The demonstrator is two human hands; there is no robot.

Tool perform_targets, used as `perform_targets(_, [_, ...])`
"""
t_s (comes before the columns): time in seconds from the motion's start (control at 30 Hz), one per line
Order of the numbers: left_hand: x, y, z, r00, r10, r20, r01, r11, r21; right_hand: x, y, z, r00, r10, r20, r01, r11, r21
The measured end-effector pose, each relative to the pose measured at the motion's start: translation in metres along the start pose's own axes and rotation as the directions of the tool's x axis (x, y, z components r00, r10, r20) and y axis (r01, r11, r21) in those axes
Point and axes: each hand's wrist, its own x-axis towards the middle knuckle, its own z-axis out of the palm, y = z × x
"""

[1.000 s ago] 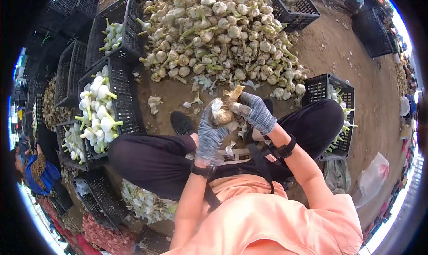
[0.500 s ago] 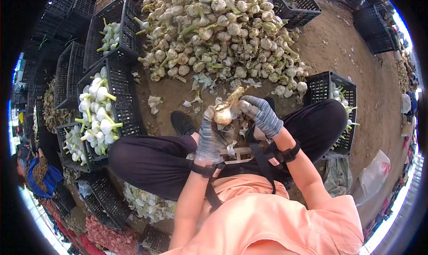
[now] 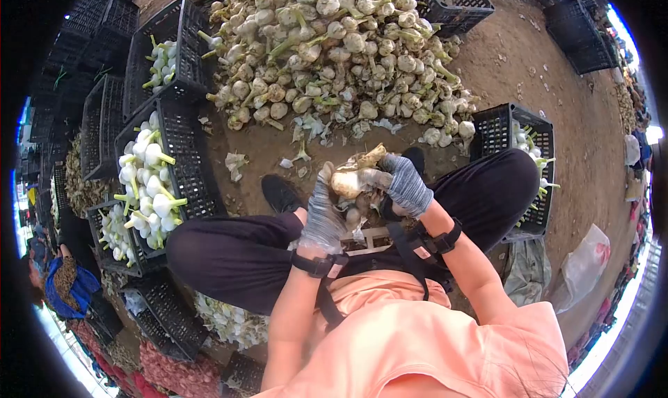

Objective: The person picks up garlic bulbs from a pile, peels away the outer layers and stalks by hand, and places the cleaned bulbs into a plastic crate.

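Between my two gloved hands is a garlic bulb (image 3: 346, 184), its pale base toward me and a loose brownish skin and stem turned up to the right. My left hand (image 3: 324, 210), in a grey striped glove, is closed on the bulb's left side. The fingers of my right hand (image 3: 403, 182) pinch the bulb's right side, where the outer skin hangs partly off. A large heap of unpeeled garlic (image 3: 334, 64) lies in front of me. Peeled white bulbs with green stems (image 3: 150, 175) fill a black crate at my left.
Black crates (image 3: 170, 53) stand along the left. Another black crate (image 3: 511, 161) with peeled garlic is beside my right knee. Loose skins (image 3: 236, 165) litter the dirt floor. A clear plastic bag (image 3: 583, 269) lies at the right. Peelings (image 3: 229, 321) are piled behind my left leg.
My right hand has moved down along the bulb, from the stem toward its side. The outer skin and stem now lean over more, and more of the pale bulb is bare.
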Motion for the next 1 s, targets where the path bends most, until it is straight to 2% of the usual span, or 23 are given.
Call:
perform_targets(0.07, [0.005, -0.008, 0.003, 0.939, 0.318, -0.127, -0.240, 0.876, 0.418, 0.001, 0.012, 0.003, 0.997, 0.048, -0.066, -0.041, 0.994, 0.104])
perform_targets(0.13, [0.005, -0.014, 0.011, 0.833, 0.545, 0.091, -0.475, 0.622, 0.622, 0.004, 0.021, 0.000, 0.987, 0.096, -0.127, -0.068, 0.976, 0.209])
perform_targets(0.17, [0.000, -0.014, 0.015, 0.686, 0.686, 0.243, -0.495, 0.196, 0.846, 0.005, 0.025, -0.009, 0.928, -0.362, -0.092, 0.322, 0.900, -0.294])
perform_targets(0.2, [-0.003, -0.012, 0.022, 0.536, 0.715, 0.449, -0.379, -0.271, 0.885, 0.008, 0.031, -0.014, 0.711, -0.686, 0.154, 0.584, 0.453, -0.673])
perform_targets(0.23, [-0.001, -0.011, 0.021, 0.535, 0.711, 0.457, -0.386, -0.276, 0.880, 0.018, 0.045, -0.010, 0.791, -0.603, 0.102, 0.571, 0.670, -0.474])
perform_targets(0.27, [0.002, -0.011, 0.018, 0.529, 0.705, 0.473, -0.419, -0.268, 0.868, 0.015, 0.057, -0.014, 0.791, -0.605, 0.096, 0.569, 0.668, -0.479])
perform_targets(0.33, [0.005, -0.011, 0.017, 0.522, 0.700, 0.488, -0.451, -0.259, 0.854, 0.007, 0.035, -0.006, 0.717, -0.680, 0.155, 0.621, 0.521, -0.585])
perform_targets(0.4, [0.006, -0.008, 0.015, 0.646, 0.725, 0.237, -0.585, 0.271, 0.765, 0.009, 0.027, -0.001, 0.706, -0.687, 0.173, 0.649, 0.529, -0.547])
perform_targets(0.43, [0.008, -0.001, 0.011, 0.668, 0.718, 0.195, -0.563, 0.317, 0.763, 0.006, 0.008, 0.003, 0.955, -0.295, -0.005, 0.288, 0.934, -0.212])
perform_targets(0.47, [0.011, 0.006, 0.004, 0.670, 0.718, 0.190, -0.559, 0.319, 0.765, 0.005, -0.001, 0.006, 0.979, 0.202, 0.015, -0.201, 0.959, 0.200])
perform_targets(0.53, [0.012, 0.017, 0.006, 0.783, 0.617, -0.076, -0.364, 0.553, 0.749, 0.007, 0.017, 0.012, 0.990, 0.140, 0.021, -0.141, 0.964, 0.225])
perform_targets(0.57, [0.003, 0.021, 0.020, 0.852, 0.421, -0.311, -0.130, 0.746, 0.653, 0.007, 0.023, 0.015, 1.000, 0.005, -0.017, -0.005, 1.000, 0.014])
perform_targets(0.6, [0.011, 0.026, 0.009, 0.847, 0.422, -0.323, -0.128, 0.752, 0.647, 0.007, 0.026, 0.019, 0.991, -0.134, -0.020, 0.127, 0.971, -0.201])
perform_targets(0.67, [0.027, 0.038, -0.021, 0.880, 0.284, -0.382, -0.042, 0.846, 0.531, 0.006, 0.010, 0.022, 0.994, -0.113, 0.000, 0.112, 0.992, -0.064])
perform_targets(0.7, [0.018, 0.044, -0.003, 0.872, 0.211, -0.441, 0.104, 0.802, 0.589, 0.006, 0.010, 0.022, 0.998, -0.054, -0.038, 0.055, 0.998, 0.031])
perform_targets(0.73, [0.013, 0.041, 0.008, 0.870, 0.219, -0.442, 0.098, 0.801, 0.590, 0.009, 0.010, 0.022, 0.998, 0.004, -0.070, 0.005, 0.992, 0.124])
perform_targets(0.77, [0.009, 0.029, 0.019, 0.803, 0.507, -0.314, -0.111, 0.644, 0.757, 0.012, 0.010, 0.023, 0.998, -0.001, -0.066, 0.009, 0.992, 0.125])
perform_targets(0.8, [0.006, 0.019, 0.023, 0.667, 0.733, -0.133, -0.278, 0.410, 0.868, 0.013, 0.012, 0.025, 0.993, -0.018, -0.114, 0.036, 0.986, 0.160])
perform_targets(0.83, [0.008, 0.014, 0.024, 0.584, 0.810, 0.047, -0.422, 0.254, 0.870, 0.013, 0.014, 0.027, 0.986, -0.033, -0.162, 0.065, 0.979, 0.195])
perform_targets(0.87, [0.008, 0.004, 0.028, 0.614, 0.784, 0.094, -0.590, 0.375, 0.715, 0.013, 0.017, 0.029, 0.976, -0.044, -0.211, 0.093, 0.969, 0.230])
perform_targets(0.93, [0.013, -0.006, 0.016, 0.678, 0.733, 0.048, -0.544, 0.457, 0.703, 0.012, 0.019, 0.032, 0.979, -0.015, -0.202, 0.062, 0.971, 0.232])
perform_targets(0.97, [0.015, -0.001, 0.009, 0.629, 0.763, 0.150, -0.537, 0.287, 0.793, 0.014, 0.019, 0.031, 0.990, -0.017, -0.141, 0.052, 0.967, 0.251])
perform_targets(1.0, [0.015, 0.006, 0.003, 0.627, 0.765, 0.151, -0.537, 0.284, 0.794, 0.015, 0.019, 0.027, 0.996, -0.020, -0.084, 0.042, 0.963, 0.268])
